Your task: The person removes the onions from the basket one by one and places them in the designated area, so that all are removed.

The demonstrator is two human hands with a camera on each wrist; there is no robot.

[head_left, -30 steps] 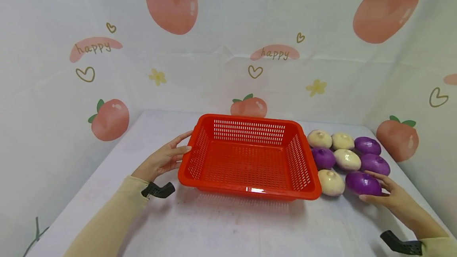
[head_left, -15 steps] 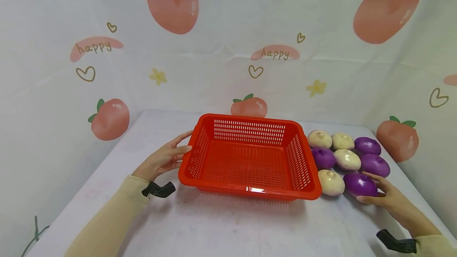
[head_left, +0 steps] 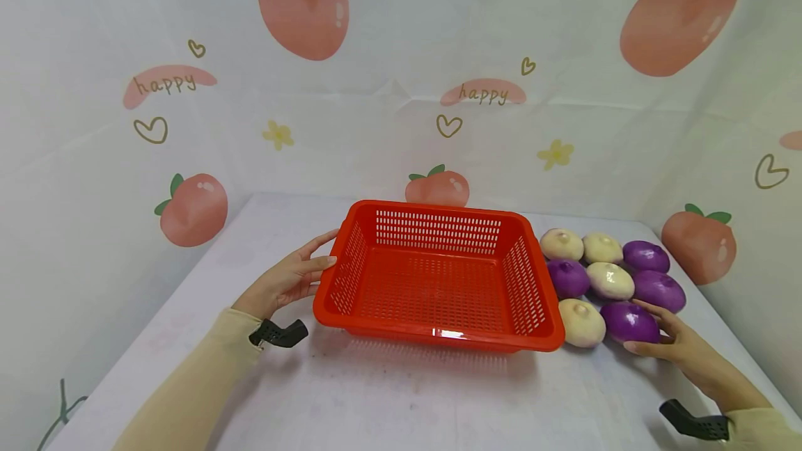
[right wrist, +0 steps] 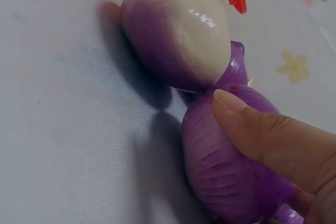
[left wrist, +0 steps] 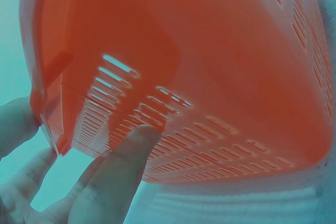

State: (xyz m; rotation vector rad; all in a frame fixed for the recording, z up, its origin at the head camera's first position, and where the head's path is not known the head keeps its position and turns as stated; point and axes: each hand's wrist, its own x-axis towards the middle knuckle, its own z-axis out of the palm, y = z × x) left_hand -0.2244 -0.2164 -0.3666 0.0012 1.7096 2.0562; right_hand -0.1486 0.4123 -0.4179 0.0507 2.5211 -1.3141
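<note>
My left hand (head_left: 285,280) holds the left rim of an empty red plastic basket (head_left: 438,341) in the head view. Up close in the left wrist view, one fingertip lies against the slotted outer wall of the basket (left wrist: 220,66) while other fingers reach the rim. At the right, my right hand (head_left: 679,353) grips a glossy purple onion (head_left: 628,322), thumb on the near side and fingers over the far side. The right wrist view has the thumb on the ridged onion (right wrist: 220,166), right beside a cream-and-purple turnip (right wrist: 176,30).
Right of the basket sit several more vegetables in close rows: cream turnips (head_left: 581,323) and purple onions (head_left: 659,291). A white cloth printed with fruit (head_left: 401,145) hangs behind the white table (head_left: 401,402). A thin green cord (head_left: 65,409) shows at lower left.
My right hand has slid the purple onion a little to the left, up close to the front cream turnip. The left hand and the basket have stayed put.
</note>
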